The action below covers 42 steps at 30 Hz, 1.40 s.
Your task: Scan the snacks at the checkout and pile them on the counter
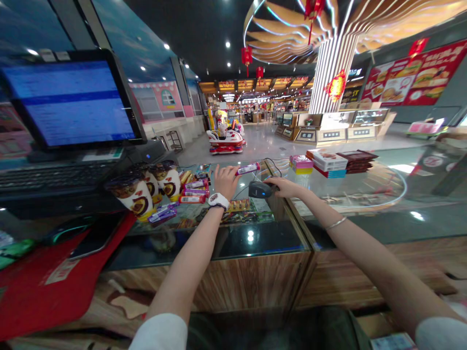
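Observation:
My left hand (225, 181), with a white watch on its wrist, is closed on one end of a purple-wrapped candy roll (248, 168) above the glass counter. In my right hand (286, 187) is a dark barcode scanner (260, 190) with a small blue light, gripped from the right. The scanner's head points left, just below the candy roll and apart from it. Left of my left hand lie several more candy rolls (195, 192) in purple, pink and orange wrappers. Beside them stand several printed cups (170, 180), and purple packets (163, 214) lie in front.
A monitor (73, 102) and keyboard (40, 177) stand at the left, with a phone (97, 236) on a red mat (73, 291). Stacked boxes (328, 163) and dark red packs (357, 160) sit on the counter's right. The glass counter (255, 248) shows goods beneath it.

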Each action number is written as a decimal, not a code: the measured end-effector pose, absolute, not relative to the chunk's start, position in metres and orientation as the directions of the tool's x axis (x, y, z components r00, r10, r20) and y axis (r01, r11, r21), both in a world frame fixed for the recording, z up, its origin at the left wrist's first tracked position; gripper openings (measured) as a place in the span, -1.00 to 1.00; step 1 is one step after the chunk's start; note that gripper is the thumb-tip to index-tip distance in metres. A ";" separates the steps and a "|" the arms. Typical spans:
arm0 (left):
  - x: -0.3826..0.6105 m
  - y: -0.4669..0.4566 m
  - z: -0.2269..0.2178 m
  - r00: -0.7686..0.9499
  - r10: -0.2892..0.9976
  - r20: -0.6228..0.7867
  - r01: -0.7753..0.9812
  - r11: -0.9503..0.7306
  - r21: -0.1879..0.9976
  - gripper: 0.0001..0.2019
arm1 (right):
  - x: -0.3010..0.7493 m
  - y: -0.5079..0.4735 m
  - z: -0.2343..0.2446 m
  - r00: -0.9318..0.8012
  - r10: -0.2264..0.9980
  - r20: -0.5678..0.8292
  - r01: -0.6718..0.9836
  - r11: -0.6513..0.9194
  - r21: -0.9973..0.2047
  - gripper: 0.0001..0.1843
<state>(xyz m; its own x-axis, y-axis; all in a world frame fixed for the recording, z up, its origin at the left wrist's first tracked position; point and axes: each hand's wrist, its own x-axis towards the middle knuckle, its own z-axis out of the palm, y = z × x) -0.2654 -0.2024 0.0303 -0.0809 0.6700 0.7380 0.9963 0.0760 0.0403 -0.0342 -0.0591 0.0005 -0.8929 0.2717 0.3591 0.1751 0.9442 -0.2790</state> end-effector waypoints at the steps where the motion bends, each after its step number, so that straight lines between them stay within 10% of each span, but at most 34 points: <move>1: -0.265 -0.203 0.031 -0.080 0.668 0.740 0.996 0.076 0.040 -0.66 | -0.035 -0.059 0.000 -0.895 0.260 0.362 0.165 0.948 -0.273 -0.30; 14: -0.268 -0.202 0.030 -0.079 0.666 0.742 0.996 0.082 0.032 -0.66 | -0.038 -0.059 -0.007 -0.885 0.233 0.402 0.201 0.972 -0.119 -0.38; 29: -0.271 -0.201 0.028 -0.101 0.674 0.732 0.995 0.089 0.055 -0.67 | -0.006 -0.061 0.031 -0.560 0.345 0.753 0.170 0.938 -0.302 -0.45; 42: -0.275 -0.201 0.025 -0.132 0.711 0.691 0.990 0.136 0.049 -0.71 | -0.018 -0.096 0.040 -0.720 0.420 0.553 0.400 0.902 -0.165 -0.55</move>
<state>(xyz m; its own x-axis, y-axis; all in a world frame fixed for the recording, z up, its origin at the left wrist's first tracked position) -0.2754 -0.2014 0.0247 -0.1320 0.7110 0.6907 0.9895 0.1358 0.0494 -0.0179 -0.0955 0.0404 -0.7196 0.4203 0.5528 0.4002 0.9016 -0.1645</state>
